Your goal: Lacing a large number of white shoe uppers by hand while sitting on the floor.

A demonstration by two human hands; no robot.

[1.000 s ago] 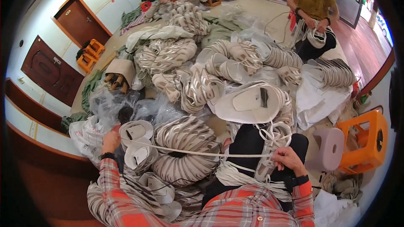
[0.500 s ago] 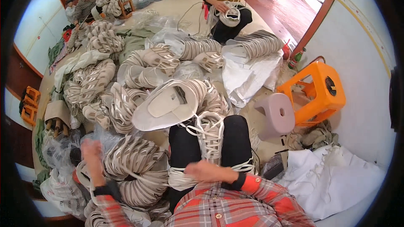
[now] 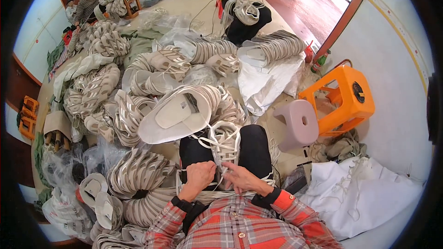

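A beige shoe upper [image 3: 225,140] with criss-crossed white shoelaces lies between my black-clad thighs. My left hand [image 3: 199,175] is closed at its near left side, fingers curled around a white shoelace. Close by on the right, my right hand [image 3: 240,178] bends over the near end of the upper. Its thumb and fingers meet at a lace, though the exact grip is small and partly hidden. A bundle of white laces [image 3: 213,196] lies across my lap behind the wrists. Just beyond the upper rests a stack of nested uppers [image 3: 177,113].
Heaps of stacked uppers [image 3: 138,173] lie to my left and ahead. At the right stand a mauve stool [image 3: 297,127], an orange stool [image 3: 344,99] and white cloth [image 3: 364,193]. A co-worker [image 3: 242,4] sits ahead holding an upper; other people [image 3: 87,2] sit far left.
My left hand has come in from the far left to the upper. The right hand has moved slightly forward and right, to the upper's near end. The co-worker ahead has raised both hands with laces.
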